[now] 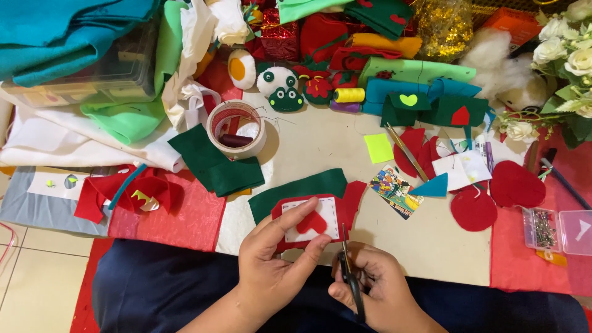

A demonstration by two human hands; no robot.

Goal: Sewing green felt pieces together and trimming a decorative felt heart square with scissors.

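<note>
My left hand (271, 259) pinches a red felt piece (311, 222) that carries a white panel with a small red shape on it, at the table's near edge. My right hand (376, 290) grips dark scissors (348, 274), blades pointing up beside the felt piece's lower right corner. A dark green felt strip (296, 191) lies just behind the red piece.
A tape roll (237, 126) with a dark spool inside, green felt scraps (216, 163), red felt cut-outs (487, 197), a yellow note (378, 148), a small printed card (394, 190), a clear pin box (555, 229), white flowers (564, 55) and piled fabric crowd the table (320, 139).
</note>
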